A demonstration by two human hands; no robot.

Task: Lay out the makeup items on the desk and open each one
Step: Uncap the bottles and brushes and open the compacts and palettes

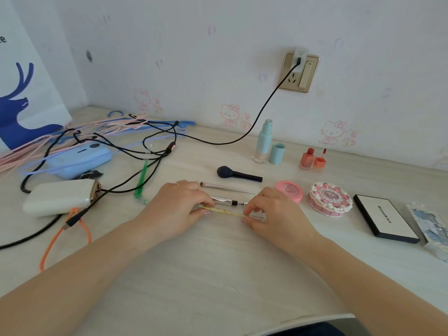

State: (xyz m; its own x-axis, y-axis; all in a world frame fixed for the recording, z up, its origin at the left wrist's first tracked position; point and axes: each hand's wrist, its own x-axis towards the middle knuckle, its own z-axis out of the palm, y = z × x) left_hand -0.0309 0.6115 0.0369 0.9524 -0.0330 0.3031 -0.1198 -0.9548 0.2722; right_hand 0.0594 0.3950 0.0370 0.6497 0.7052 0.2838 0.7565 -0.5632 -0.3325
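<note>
Both your hands pinch one thin yellow pencil [224, 211] lying crosswise: left hand [180, 204] on its left end, right hand [271, 210] at its clear cap end. Pulling apart along that axis should uncap it. A silver pen [224, 199] lies just beyond.

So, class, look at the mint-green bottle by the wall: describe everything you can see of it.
The mint-green bottle stands upright near the back of the desk, below the wall socket. Its upper body is opaque pale green, its base clear with a cream liquid inside. The pump nozzle on top is uncovered; its matching cap stands just to its right. No hand touches it.
</note>
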